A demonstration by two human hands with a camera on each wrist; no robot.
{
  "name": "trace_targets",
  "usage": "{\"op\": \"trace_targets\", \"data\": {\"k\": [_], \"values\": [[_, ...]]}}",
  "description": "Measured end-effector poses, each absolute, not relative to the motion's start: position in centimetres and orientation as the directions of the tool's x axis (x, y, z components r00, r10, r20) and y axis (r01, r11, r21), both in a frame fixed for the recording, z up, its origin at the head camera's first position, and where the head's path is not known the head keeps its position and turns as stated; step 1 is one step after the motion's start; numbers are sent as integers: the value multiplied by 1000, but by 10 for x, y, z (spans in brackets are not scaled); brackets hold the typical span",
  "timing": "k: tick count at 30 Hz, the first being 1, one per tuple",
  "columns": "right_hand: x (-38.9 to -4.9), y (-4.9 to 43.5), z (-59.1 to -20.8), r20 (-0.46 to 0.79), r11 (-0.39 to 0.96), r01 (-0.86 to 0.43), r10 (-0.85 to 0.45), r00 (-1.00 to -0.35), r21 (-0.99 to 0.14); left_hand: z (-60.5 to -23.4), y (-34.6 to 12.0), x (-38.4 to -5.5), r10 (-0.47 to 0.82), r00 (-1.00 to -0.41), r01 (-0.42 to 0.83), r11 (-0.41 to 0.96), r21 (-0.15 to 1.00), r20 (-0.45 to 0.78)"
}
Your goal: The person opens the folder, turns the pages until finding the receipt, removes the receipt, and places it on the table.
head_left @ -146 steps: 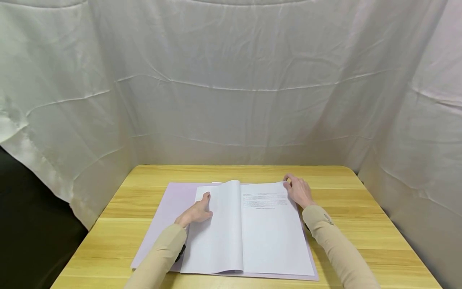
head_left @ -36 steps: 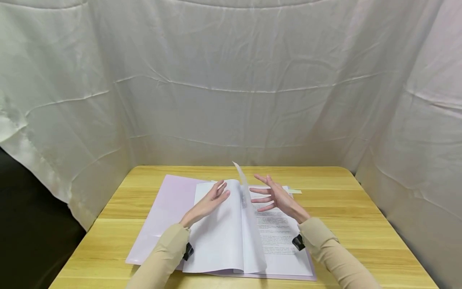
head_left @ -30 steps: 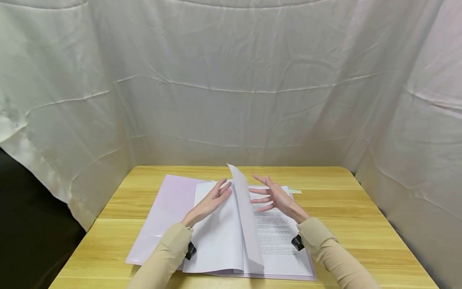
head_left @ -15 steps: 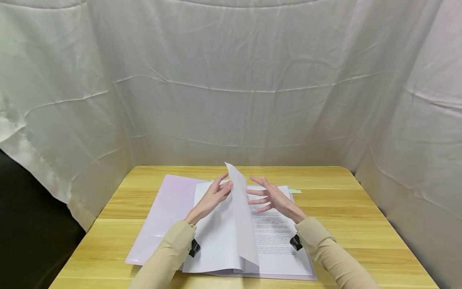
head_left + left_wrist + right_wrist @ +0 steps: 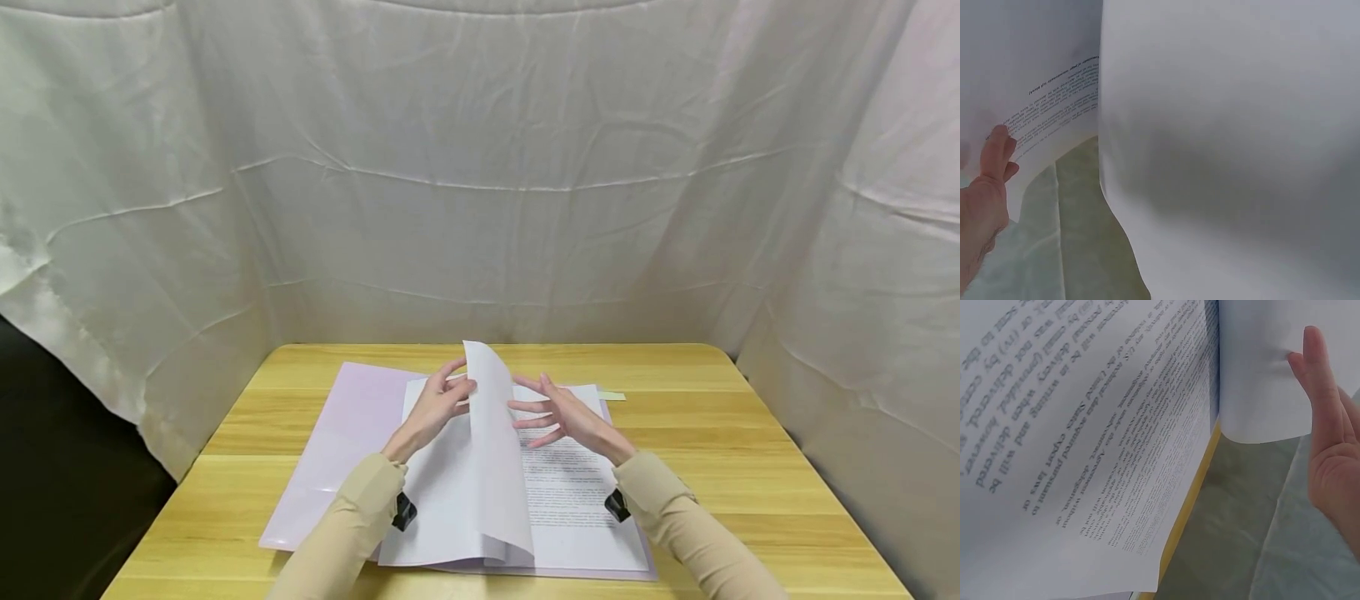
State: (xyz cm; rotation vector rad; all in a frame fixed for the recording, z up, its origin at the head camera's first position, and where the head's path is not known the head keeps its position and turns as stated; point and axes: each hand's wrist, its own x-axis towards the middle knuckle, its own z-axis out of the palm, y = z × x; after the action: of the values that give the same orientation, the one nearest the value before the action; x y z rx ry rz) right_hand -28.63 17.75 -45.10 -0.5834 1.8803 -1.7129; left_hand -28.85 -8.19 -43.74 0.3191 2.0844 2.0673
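A stack of printed sheets lies in an open pale purple folder (image 5: 352,425). One raised sheet (image 5: 498,467) stands curved in the middle, its upper corner leaning left. At its left edge is my left hand (image 5: 431,412), fingers reaching the sheet; some fingertips are hidden behind it. In the left wrist view, the left hand's fingers (image 5: 999,150) lie fairly straight against paper with print. My right hand (image 5: 573,417) has its fingers spread, tips at the raised sheet's right side. A fingertip appears to touch paper in the right wrist view. Below that hand lies a printed page (image 5: 570,483).
A light green tab (image 5: 612,397) sticks out past the stack's upper right. The folder rests on a wooden table (image 5: 720,467). Pale cloth (image 5: 480,167) hangs behind and at the sides. Dark wrist cameras (image 5: 617,505) sit at the sleeves.
About five seconds ago the right hand was at the right page's upper corner. Since then that sheet has risen and swung left, curving toward the left hand. The right fingers have followed slightly leftward.
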Motion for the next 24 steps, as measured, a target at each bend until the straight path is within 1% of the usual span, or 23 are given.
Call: {"op": "trace_targets", "data": {"k": [6, 13, 20, 24], "values": [[-284, 181, -453, -87, 102, 29, -636, -767, -994, -440, -86, -289, 223, -975, 5, 56, 998, -8], [-283, 187, -457, -67, 100, 5, -628, -776, -995, -446, -91, -289, 167, -985, -21, 55, 998, -30], [-286, 197, -462, -67, 149, -31, -610, -789, -988, -457, -101, -292, 126, -989, -70, 50, 996, -75], [-289, 204, -467, -83, 172, -24, -585, -807, -985, -463, -109, -294, 99, -990, -96, 84, 992, -104]]}}
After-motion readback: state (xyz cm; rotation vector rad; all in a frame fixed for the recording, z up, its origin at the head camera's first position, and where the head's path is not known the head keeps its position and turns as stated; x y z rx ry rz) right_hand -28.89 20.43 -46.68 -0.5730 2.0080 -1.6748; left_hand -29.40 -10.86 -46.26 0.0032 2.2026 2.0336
